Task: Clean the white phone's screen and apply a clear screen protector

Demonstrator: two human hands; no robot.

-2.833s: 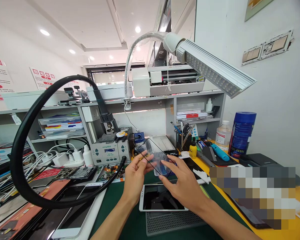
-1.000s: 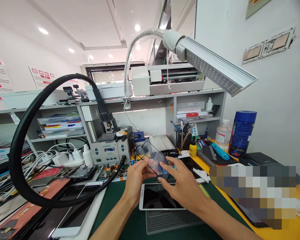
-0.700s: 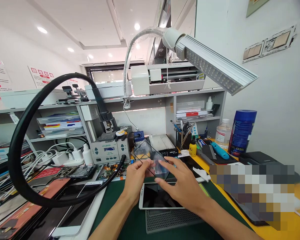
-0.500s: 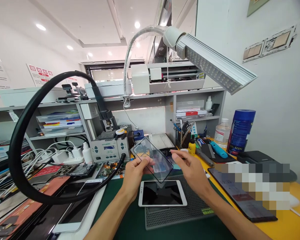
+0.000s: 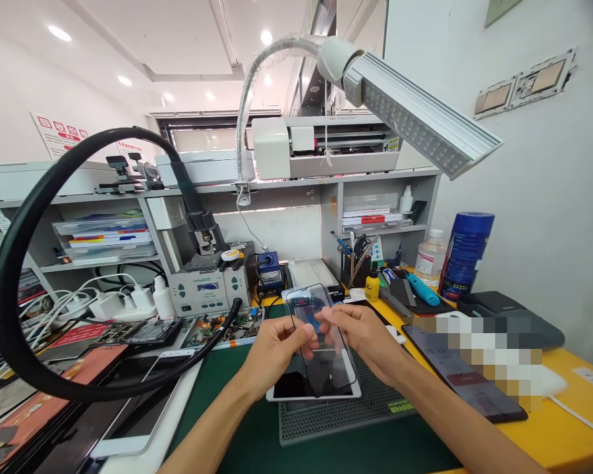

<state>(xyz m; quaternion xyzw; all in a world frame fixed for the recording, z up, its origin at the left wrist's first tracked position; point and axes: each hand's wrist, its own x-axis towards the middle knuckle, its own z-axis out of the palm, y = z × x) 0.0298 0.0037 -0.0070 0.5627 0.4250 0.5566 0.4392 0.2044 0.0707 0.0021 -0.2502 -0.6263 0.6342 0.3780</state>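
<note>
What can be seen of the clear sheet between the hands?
The clear sheet looks like thin glass or plastic, with a narrow black border and rounded corners. It is held tilted over the white phone. The left hand pinches its left edge; the right hand is at its right edge, contact unclear.

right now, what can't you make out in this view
All in the head view:
White phone: far left corner hidden by the left hand.
Right hand: overlaps the clear panel, so fingertip contact is unclear.
Dark phone at right: partly hidden by pixelation.
Blue canister: print too small to read.
Salmon-coloured strip: cut off by the left edge.
</note>
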